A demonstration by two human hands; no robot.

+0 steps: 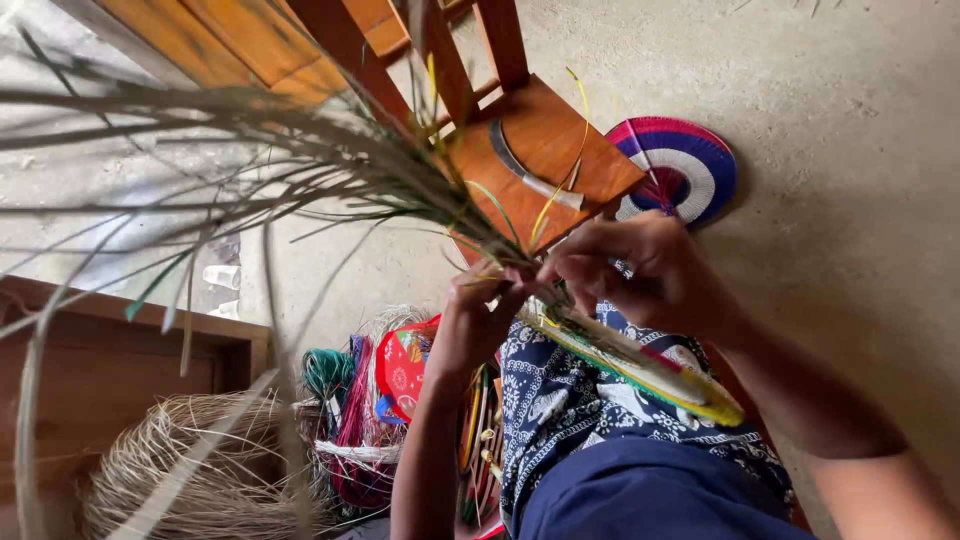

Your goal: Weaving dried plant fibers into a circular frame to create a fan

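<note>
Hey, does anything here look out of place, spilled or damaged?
One thing stands out: a curved knife lies loose on the wooden stool, its blade bare, close above the left hand and right hand working the fibre bundle. Nothing looks spilled or broken.

— What colours do we see?
— Our woven strip (640, 365) is yellow, green and red; our skirt (580, 400) navy with white print.
— And the round fan (680, 170)?
— Pink, blue and white rings, beside the orange-brown stool (550, 140).
</note>
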